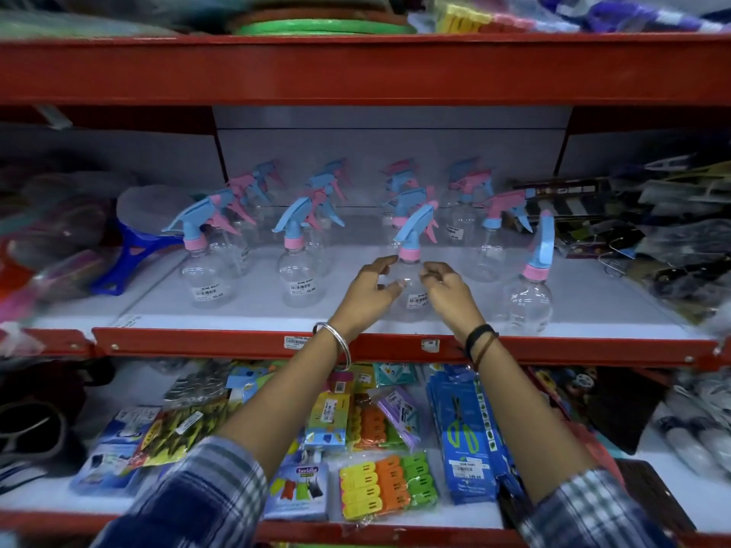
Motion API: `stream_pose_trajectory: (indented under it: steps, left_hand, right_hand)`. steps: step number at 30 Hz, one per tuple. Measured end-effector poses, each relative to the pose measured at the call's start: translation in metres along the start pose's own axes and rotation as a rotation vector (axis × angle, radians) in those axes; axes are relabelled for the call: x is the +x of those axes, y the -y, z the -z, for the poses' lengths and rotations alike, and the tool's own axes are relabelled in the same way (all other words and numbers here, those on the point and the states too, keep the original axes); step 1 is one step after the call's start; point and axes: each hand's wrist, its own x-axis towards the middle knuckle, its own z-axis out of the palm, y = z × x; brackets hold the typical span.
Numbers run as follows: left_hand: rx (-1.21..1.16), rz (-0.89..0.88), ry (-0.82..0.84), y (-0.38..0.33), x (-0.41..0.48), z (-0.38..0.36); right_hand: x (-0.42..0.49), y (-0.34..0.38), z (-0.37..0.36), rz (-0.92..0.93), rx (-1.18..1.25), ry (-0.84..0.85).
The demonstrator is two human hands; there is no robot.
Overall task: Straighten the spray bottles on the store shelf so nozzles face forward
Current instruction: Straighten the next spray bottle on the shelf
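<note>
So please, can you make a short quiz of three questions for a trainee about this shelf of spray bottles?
1. True or false: both hands are at the same bottle.
2. What colour is the collar of that bottle?
3. The front-row bottles stand on: A) red shelf top, B) white shelf, C) floor.

Key:
1. True: left hand and right hand flank the middle bottle.
2. Pink collar.
3. B, white shelf.
</note>
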Motion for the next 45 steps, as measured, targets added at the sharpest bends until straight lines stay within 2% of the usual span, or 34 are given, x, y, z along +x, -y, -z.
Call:
stream_pose_trajectory:
  steps: [12,15,19,21,23,26,28,31,34,36,45]
  left_hand:
    - [0.075,-0.028,-0.043,-0.006,-0.04,-0.004]
    - [0.059,-0.018,-0.071,-0.007,-0.044,0.0]
    - [-0.064,-0.036,-0.297,-0.001,-0.054,0.015]
    - [-0.108,-0.064,-0.458,0.007,-0.058,0.028]
    - [-0.103,-0.061,-0.592,0.021,-0.057,0.048]
    - [-0.094,0.011,-0.661,0.043,-0.045,0.082]
    - [-0.102,0.076,-0.59,0.053,-0.033,0.104]
    - [-0.085,0.163,-0.365,0.063,-0.016,0.126]
    - [-0.037,0.158,-0.171,0.067,-0.008,0.137]
    - [-0.031,0.127,-0.108,0.066,-0.008,0.143]
    - [0.038,0.054,0.009,0.064,-0.032,0.158]
  right_hand:
    - [-0.035,-0.003,0.005,0.01,-0.006,-0.01]
    - [-0.041,-0.003,-0.003,-0.002,-0.041,-0.103]
    - [-0.062,0.004,-0.025,0.152,-0.091,-0.441]
    - [-0.078,0.011,-0.039,0.27,-0.073,-0.53]
    - [-0.089,0.02,-0.058,0.37,-0.031,-0.511]
    - [-0.085,0.032,-0.091,0.425,0.002,-0.327]
    - [-0.069,0.039,-0.113,0.376,0.023,-0.206]
    - [-0.034,0.047,-0.14,0.199,0.055,-0.074]
    - [-0.002,0.049,-0.154,0.029,0.053,0.037]
    - [0.01,0.049,-0.16,-0.033,0.053,0.095]
    - [-0.004,0.044,-0.155,-0.007,0.057,0.061]
